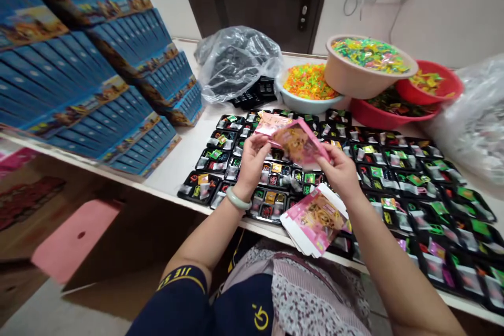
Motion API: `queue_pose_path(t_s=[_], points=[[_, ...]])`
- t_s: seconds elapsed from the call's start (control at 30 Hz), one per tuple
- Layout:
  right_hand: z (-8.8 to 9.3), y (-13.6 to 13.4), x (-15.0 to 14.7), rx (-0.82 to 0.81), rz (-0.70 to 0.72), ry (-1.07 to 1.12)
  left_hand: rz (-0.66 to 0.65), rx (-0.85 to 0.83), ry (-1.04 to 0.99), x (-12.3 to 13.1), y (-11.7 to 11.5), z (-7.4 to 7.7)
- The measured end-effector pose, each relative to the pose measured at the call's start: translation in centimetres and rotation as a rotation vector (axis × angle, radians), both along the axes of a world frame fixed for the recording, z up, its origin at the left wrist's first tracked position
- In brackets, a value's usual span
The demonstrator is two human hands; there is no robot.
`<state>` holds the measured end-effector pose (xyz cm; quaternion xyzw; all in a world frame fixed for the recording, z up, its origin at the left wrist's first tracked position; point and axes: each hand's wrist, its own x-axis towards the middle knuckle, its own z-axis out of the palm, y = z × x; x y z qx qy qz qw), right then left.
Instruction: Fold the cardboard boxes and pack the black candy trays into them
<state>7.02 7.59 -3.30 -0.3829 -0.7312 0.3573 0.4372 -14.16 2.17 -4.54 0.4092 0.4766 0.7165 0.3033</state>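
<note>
Above the trays, a pink printed carton (300,143) is tilted and slightly blurred. My right hand (339,167) pinches its right end between thumb and fingers. My left hand (253,161), with a pale bangle (238,198) on the wrist, has its fingers closed at the lower left edge of a lighter pink printed panel (271,123). Whether that panel belongs to the same carton, I cannot tell. Below my right hand, a small stack of flat pink cartons (318,219) lies over the table's front edge, partly covering trays. Black compartment trays (271,205) with small colourful pieces and packets spread beneath both hands.
Tall stacks of blue boxes (114,121) stand on the left. Behind the trays are a clear plastic bag (240,60), a pale blue basin (289,101), a beige basin (358,76) and red basins (366,113). Another plastic bag (472,121) bulges at the right.
</note>
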Motion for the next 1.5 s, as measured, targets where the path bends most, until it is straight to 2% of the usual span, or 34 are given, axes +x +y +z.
queue_pose_path(t_s=[0.07, 0.13, 0.23, 0.33, 0.4, 0.5, 0.6, 0.7, 0.8, 0.93, 1.0, 1.1, 1.17, 1.23, 1.3, 1.37, 1.5], points=[[0.6, 2.2, -2.7, 0.287, -0.059, -0.094, 0.077, -0.008, -0.045, -1.0, -0.4, -0.7], [0.6, 4.7, -5.4, 0.488, -0.015, -0.250, 0.049, -0.041, -0.028, -1.2, -1.2, -1.5], [-0.8, 7.6, -9.0, 0.579, 0.025, -0.485, -0.053, -0.098, 0.067, -0.7, -2.4, -2.7], [-2.6, 8.0, -10.3, 0.578, 0.093, -0.650, -0.064, -0.140, 0.192, -0.6, -3.4, -3.7], [-3.1, 7.0, -9.3, 0.563, 0.125, -0.654, -0.058, -0.169, 0.290, -0.7, -4.0, -4.0], [-2.7, 4.2, -4.6, 0.482, 0.094, -0.535, -0.104, -0.188, 0.493, -0.1, -5.0, -3.9], [-2.3, 0.6, 1.4, 0.319, 0.039, -0.521, -0.295, -0.129, 0.783, 1.9, -6.0, -4.1], [-3.1, -3.2, 5.7, 0.177, 0.001, -0.728, -0.462, -0.103, 1.028, 4.8, -6.9, -4.6], [-4.8, -6.3, 6.9, 0.115, -0.003, -0.908, -0.503, -0.199, 1.165, 7.1, -7.5, -5.1], [-5.9, -8.0, 6.0, 0.075, -0.018, -0.853, -0.488, -0.264, 1.223, 8.5, -7.9, -5.1], [-5.3, -7.7, 5.8, 0.023, -0.062, -0.747, -0.463, -0.257, 1.199, 8.7, -8.1, -4.9], [-3.1, -6.6, 6.4, -0.120, -0.117, -0.527, -0.396, -0.184, 1.042, 8.6, -8.2, -4.1], [-0.9, -6.0, 7.1, -0.245, -0.042, -0.358, -0.358, -0.105, 0.899, 8.3, -8.0, -3.1], [1.3, -5.5, 7.5, -0.364, 0.110, -0.225, -0.331, -0.007, 0.837, 8.0, -7.4, -1.6], [3.0, -5.1, 7.5, -0.430, 0.217, -0.159, -0.308, 0.089, 0.893, 7.7, -6.7, 0.0], [4.0, -4.9, 7.2, -0.439, 0.234, -0.124, -0.282, 0.145, 0.991, 7.6, -6.1, 1.2], [4.7, -5.3, 6.4, -0.403, 0.250, -0.047, -0.282, 0.120, 1.062, 7.5, -5.6, 2.4]])
